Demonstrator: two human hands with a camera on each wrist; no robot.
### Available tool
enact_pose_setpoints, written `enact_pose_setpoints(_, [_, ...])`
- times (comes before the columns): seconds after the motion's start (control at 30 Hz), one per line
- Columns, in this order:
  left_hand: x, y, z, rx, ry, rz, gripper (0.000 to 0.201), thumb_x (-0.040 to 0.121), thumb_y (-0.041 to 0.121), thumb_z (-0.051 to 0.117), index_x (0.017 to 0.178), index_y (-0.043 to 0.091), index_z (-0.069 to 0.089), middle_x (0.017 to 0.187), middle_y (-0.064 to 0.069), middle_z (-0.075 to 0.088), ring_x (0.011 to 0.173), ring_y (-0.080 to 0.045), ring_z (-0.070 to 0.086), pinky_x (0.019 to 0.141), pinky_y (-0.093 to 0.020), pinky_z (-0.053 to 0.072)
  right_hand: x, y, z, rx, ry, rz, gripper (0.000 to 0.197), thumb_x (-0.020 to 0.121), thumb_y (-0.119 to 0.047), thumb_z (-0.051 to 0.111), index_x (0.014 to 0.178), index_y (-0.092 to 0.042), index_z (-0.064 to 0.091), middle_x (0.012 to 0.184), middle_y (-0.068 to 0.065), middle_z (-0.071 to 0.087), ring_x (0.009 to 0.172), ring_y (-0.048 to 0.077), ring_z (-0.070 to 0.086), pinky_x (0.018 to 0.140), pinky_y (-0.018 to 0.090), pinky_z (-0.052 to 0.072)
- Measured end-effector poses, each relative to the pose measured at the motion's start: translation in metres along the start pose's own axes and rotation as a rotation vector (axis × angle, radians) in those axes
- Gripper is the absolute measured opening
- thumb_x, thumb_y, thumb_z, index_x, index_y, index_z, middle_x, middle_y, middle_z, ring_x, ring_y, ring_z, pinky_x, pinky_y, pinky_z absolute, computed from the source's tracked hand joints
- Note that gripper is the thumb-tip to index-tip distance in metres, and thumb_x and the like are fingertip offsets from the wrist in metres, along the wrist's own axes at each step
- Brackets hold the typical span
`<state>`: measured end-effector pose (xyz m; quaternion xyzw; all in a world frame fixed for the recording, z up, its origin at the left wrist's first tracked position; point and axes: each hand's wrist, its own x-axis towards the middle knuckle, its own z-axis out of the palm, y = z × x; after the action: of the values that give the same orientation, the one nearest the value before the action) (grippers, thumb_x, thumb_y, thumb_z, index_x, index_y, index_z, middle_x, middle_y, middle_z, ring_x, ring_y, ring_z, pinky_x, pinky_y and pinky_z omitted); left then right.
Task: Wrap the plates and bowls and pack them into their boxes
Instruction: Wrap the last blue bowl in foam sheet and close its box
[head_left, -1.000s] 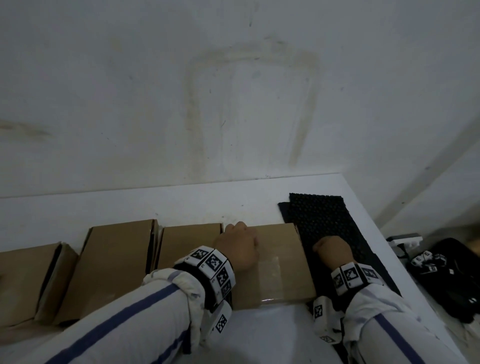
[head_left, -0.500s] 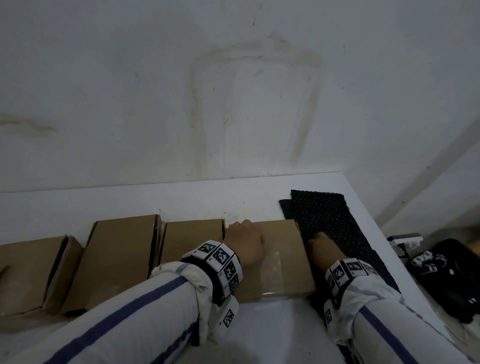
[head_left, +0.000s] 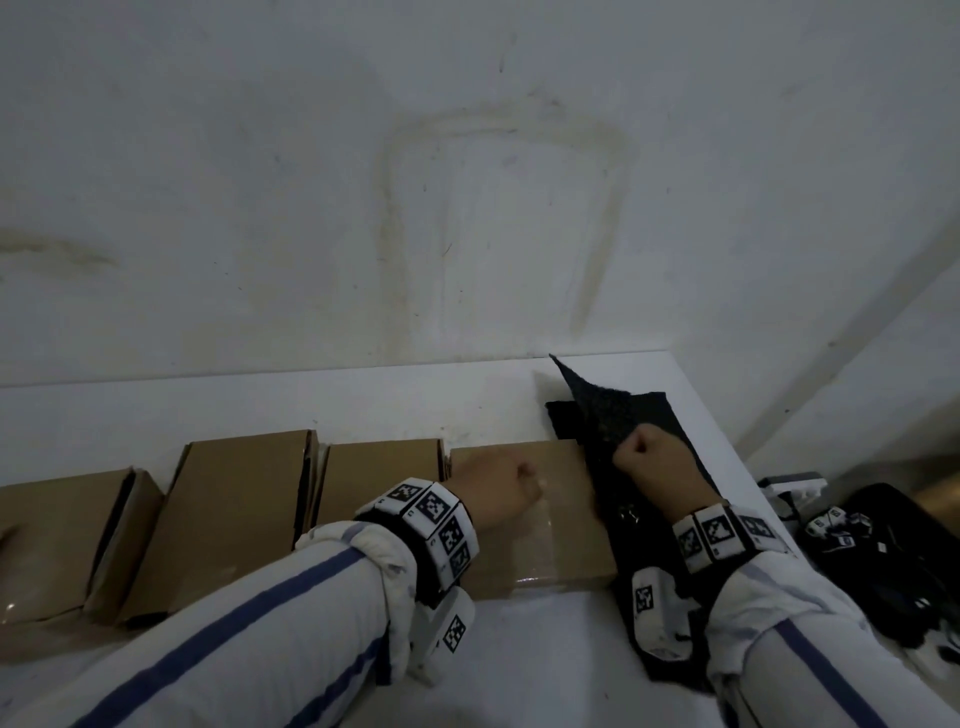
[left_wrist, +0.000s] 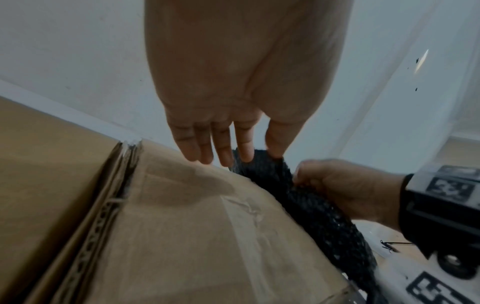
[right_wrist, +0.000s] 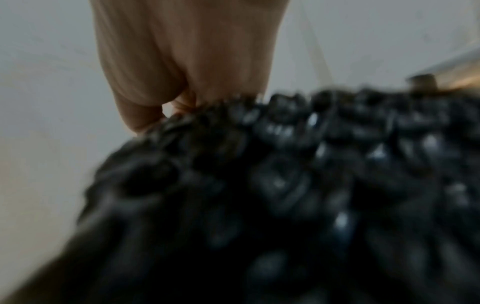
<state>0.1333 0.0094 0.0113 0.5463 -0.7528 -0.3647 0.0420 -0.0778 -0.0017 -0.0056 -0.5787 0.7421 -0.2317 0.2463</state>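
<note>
Several closed brown cardboard boxes stand in a row on the white table (head_left: 519, 670). My left hand (head_left: 500, 488) is over the taped rightmost box (head_left: 550, 540); in the left wrist view its fingers (left_wrist: 221, 148) reach straight out above the box top (left_wrist: 187, 230), holding nothing. Right of that box lies a stack of black bubble wrap (head_left: 670, 654). My right hand (head_left: 655, 460) grips the top sheet (head_left: 592, 402) and lifts it, so one corner points up. The right wrist view, blurred, shows curled fingers (right_wrist: 145, 115) on the wrap (right_wrist: 285, 185). No plates or bowls are in sight.
Further boxes (head_left: 382, 486) (head_left: 234, 525) (head_left: 49, 545) run to the left along the table. A stained white wall rises right behind the table. The table's right edge is close to the wrap, and black bags and gear (head_left: 904, 561) lie on the floor beyond it.
My right hand went from lying on the black wrap to gripping its top sheet and pulling it up and leftward. The left hand stayed on the rightmost box.
</note>
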Motion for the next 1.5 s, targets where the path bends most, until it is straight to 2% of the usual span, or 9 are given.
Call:
enact_pose_setpoints(0.2, [-0.007, 0.011, -0.016, -0.629, 0.02, -0.022, 0.063, 0.091, 0.062, 0.037, 0.128, 0.015, 0.055, 0.128, -0.006, 0.058, 0.118, -0.023, 0.055, 0.106, -0.035, 0.039, -0.021, -0.076, 0.003, 0.25, -0.112, -0.182, 0.009, 0.078, -0.009, 0.066, 0.071, -0.013, 0.061, 0.076, 0.003, 0.065, 0.073, 0.014, 0.059, 0.071, 0.027, 0.049])
enact_pose_setpoints(0.37, [-0.017, -0.026, -0.041, -0.945, 0.278, -0.124, 0.039, 0.074, 0.033, 0.061, 0.107, 0.012, 0.065, 0.108, -0.012, 0.069, 0.101, -0.029, 0.064, 0.099, -0.044, 0.047, -0.034, -0.122, 0.014, 0.634, -0.216, -0.121, 0.025, 0.079, 0.011, 0.056, 0.072, -0.013, 0.058, 0.077, 0.008, 0.064, 0.067, 0.016, 0.062, 0.062, 0.023, 0.053])
enact_pose_setpoints(0.47, [-0.046, -0.054, -0.065, -1.11, 0.354, -0.144, 0.038, 0.083, 0.026, 0.06, 0.118, 0.011, 0.06, 0.116, -0.011, 0.066, 0.108, -0.03, 0.062, 0.103, -0.047, 0.044, -0.027, -0.136, 0.024, 0.371, -0.091, -0.071, 0.013, 0.083, -0.01, 0.058, 0.076, -0.02, 0.054, 0.087, 0.006, 0.062, 0.077, 0.02, 0.057, 0.067, 0.03, 0.047])
enact_pose_setpoints(0.63, [-0.105, -0.11, -0.108, -1.298, 0.473, -0.113, 0.022, 0.099, 0.016, 0.046, 0.12, 0.017, 0.053, 0.11, -0.008, 0.063, 0.1, -0.026, 0.06, 0.092, -0.036, 0.046, -0.048, -0.178, 0.065, 0.324, -0.475, 0.123, 0.047, 0.086, -0.055, 0.054, 0.109, -0.015, 0.046, 0.107, 0.005, 0.058, 0.093, 0.024, 0.063, 0.076, 0.037, 0.052])
enact_pose_setpoints(0.83, [-0.175, -0.209, -0.145, -1.144, 0.699, -0.207, 0.052, 0.083, 0.048, 0.064, 0.122, 0.015, 0.06, 0.118, -0.007, 0.066, 0.108, -0.028, 0.062, 0.101, -0.047, 0.046, -0.085, -0.264, 0.124, 0.694, -0.498, -0.192, 0.068, 0.085, 0.008, 0.057, 0.136, -0.033, 0.041, 0.112, 0.011, 0.065, 0.093, 0.022, 0.065, 0.081, 0.028, 0.052])
enact_pose_setpoints(1.03, [-0.252, -0.278, -0.188, -1.001, 0.905, -0.282, 0.04, 0.092, 0.021, 0.06, 0.126, 0.025, 0.041, 0.107, -0.005, 0.059, 0.097, -0.023, 0.061, 0.086, -0.04, 0.052, -0.12, -0.347, 0.17, 0.089, -0.292, -0.454, 0.013, 0.084, -0.02, 0.068, 0.096, -0.016, 0.068, 0.098, 0.002, 0.061, 0.095, 0.018, 0.058, 0.079, 0.027, 0.045])
enact_pose_setpoints(1.23, [-0.319, -0.316, -0.222, 0.065, 0.791, -0.296, 0.066, 0.06, 0.078, 0.059, 0.117, 0.044, 0.055, 0.144, 0.007, 0.03, 0.136, -0.018, 0.024, 0.114, -0.046, 0.018, -0.172, -0.436, 0.202, 0.128, -0.242, -0.827, 0.029, 0.074, -0.002, 0.066, 0.068, -0.028, 0.054, 0.1, -0.003, 0.055, 0.101, 0.013, 0.051, 0.089, 0.022, 0.039])
enact_pose_setpoints(1.4, [-0.342, -0.328, -0.247, -0.201, 0.699, -0.133, 0.018, 0.078, 0.034, 0.073, 0.09, 0.028, 0.06, 0.088, 0.008, 0.063, 0.091, -0.015, 0.058, 0.092, -0.035, 0.041, -0.201, -0.486, 0.22, 0.242, -0.421, -0.843, 0.009, 0.08, -0.013, 0.067, 0.085, -0.019, 0.062, 0.087, -0.003, 0.065, 0.083, 0.01, 0.061, 0.075, 0.02, 0.047])
enact_pose_setpoints(1.5, [-0.357, -0.347, -0.256, -0.516, 0.799, -0.114, 0.027, 0.071, 0.033, 0.074, 0.091, 0.019, 0.064, 0.091, -0.004, 0.069, 0.089, -0.023, 0.065, 0.081, -0.036, 0.051, -0.197, -0.494, 0.23, 0.198, -0.585, -0.661, 0.035, 0.078, -0.024, 0.074, 0.108, -0.023, 0.056, 0.099, -0.003, 0.065, 0.091, 0.014, 0.064, 0.079, 0.029, 0.052])
